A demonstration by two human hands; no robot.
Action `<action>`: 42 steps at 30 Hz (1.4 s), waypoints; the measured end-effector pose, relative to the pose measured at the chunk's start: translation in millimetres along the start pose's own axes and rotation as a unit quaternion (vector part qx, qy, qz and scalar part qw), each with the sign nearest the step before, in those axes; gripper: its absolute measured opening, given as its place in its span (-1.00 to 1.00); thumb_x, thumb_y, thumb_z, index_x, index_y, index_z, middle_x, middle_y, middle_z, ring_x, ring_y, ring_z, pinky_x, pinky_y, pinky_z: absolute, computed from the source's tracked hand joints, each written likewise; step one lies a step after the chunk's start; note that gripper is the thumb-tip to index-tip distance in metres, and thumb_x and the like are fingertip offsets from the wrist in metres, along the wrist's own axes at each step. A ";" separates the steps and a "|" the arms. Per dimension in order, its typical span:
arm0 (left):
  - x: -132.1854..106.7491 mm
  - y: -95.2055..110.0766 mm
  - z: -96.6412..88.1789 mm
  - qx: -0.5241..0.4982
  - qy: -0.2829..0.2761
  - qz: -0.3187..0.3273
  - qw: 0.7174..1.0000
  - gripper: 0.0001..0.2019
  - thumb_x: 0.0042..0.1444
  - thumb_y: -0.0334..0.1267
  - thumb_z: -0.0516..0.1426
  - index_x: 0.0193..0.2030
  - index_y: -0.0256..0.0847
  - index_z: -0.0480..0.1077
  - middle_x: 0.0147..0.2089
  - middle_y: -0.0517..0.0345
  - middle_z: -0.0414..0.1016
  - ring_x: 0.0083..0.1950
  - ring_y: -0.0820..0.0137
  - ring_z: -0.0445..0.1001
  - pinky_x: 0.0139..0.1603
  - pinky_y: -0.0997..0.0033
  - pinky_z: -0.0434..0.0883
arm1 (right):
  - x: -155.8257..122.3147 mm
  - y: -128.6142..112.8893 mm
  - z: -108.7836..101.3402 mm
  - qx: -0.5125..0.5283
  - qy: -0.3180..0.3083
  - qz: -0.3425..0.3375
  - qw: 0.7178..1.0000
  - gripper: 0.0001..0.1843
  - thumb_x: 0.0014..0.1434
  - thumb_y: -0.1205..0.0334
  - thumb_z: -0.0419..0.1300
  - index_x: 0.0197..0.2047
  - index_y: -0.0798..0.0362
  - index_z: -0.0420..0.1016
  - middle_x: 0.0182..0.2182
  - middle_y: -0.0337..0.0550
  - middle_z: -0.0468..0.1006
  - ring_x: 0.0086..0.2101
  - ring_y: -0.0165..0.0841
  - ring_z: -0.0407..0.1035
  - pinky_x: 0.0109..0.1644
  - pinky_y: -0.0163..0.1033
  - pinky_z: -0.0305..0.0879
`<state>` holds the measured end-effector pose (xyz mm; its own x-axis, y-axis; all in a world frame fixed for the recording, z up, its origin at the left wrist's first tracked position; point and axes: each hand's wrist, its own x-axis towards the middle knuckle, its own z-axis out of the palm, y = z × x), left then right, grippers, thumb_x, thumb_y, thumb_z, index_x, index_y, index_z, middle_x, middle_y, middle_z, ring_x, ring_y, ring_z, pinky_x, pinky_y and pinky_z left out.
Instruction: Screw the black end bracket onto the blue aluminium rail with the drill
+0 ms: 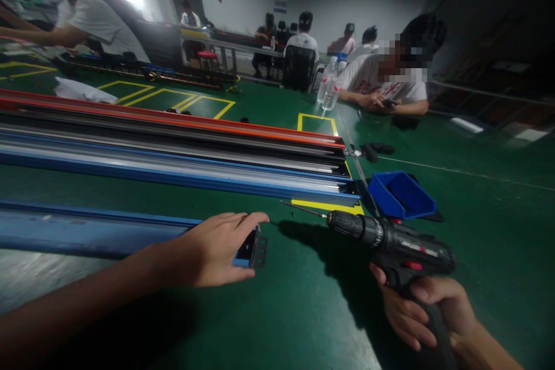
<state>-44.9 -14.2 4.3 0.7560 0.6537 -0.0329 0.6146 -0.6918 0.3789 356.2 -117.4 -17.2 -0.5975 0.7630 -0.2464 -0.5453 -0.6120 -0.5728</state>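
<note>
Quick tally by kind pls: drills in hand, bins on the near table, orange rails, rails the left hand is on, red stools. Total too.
Drill in the right hand: 1
Blue bin: 1
Orange rail: 1
Blue rail under the left hand: 1
Red stool: 1
Total: 5

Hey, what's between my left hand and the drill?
In the head view, green tabletop, a shadow and a tiny dark piece show between your left hand and the drill.
</note>
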 end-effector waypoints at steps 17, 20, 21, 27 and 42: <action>14.6 -10.6 -18.1 -0.025 -0.014 -0.016 0.999 -0.40 0.08 0.01 0.29 0.22 -0.16 0.32 0.15 -0.05 0.48 0.15 0.06 0.47 0.18 0.11 0.34 | -1.2 1.9 0.5 -0.018 0.031 0.097 0.995 -0.69 0.16 0.20 0.25 -0.06 0.18 0.53 -0.65 -0.36 0.32 -0.73 -0.52 0.15 -0.53 -0.33 0.39; 15.8 -10.1 -18.9 -0.028 -0.016 -0.021 0.999 -0.41 0.06 0.00 0.29 0.20 -0.16 0.34 0.13 -0.05 0.50 0.13 0.05 0.48 0.15 0.10 0.36 | -2.0 7.5 -4.4 -0.021 0.041 0.106 0.993 -0.67 0.13 0.22 0.23 -0.05 0.18 0.52 -0.66 -0.34 0.34 -0.74 -0.50 0.17 -0.53 -0.30 0.40; 16.0 -10.3 -18.8 -0.030 -0.012 -0.020 0.999 -0.41 0.06 0.00 0.29 0.20 -0.16 0.34 0.13 -0.04 0.50 0.12 0.05 0.48 0.15 0.09 0.36 | -2.4 9.3 -5.7 -0.023 0.043 0.110 0.993 -0.66 0.12 0.22 0.22 -0.05 0.18 0.51 -0.66 -0.34 0.34 -0.74 -0.49 0.18 -0.53 -0.29 0.40; 16.2 -11.6 -17.6 -0.028 -0.006 -0.024 0.999 -0.42 0.04 0.00 0.30 0.18 -0.14 0.36 0.10 -0.02 0.52 0.09 0.06 0.50 0.13 0.10 0.37 | -2.6 14.6 -5.4 -0.037 0.061 0.113 0.991 -0.66 0.08 0.22 0.22 -0.07 0.17 0.52 -0.67 -0.31 0.36 -0.74 -0.46 0.20 -0.54 -0.26 0.40; 16.7 -10.3 -18.9 -0.015 -0.019 -0.030 0.999 -0.30 0.05 0.01 0.30 0.31 -0.15 0.27 0.19 -0.08 0.48 0.18 -0.02 0.47 0.20 0.00 0.36 | -1.6 23.1 -12.2 -0.032 0.067 0.107 0.992 -0.61 0.04 0.21 0.16 -0.06 0.17 0.55 -0.68 -0.26 0.37 -0.75 -0.43 0.22 -0.57 -0.24 0.39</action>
<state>-42.8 9.6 17.3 0.7261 0.6816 -0.0908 0.6528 -0.6418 0.4025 351.7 -130.2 -39.5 -0.6089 0.6413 -0.4669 -0.3743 -0.7512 -0.5437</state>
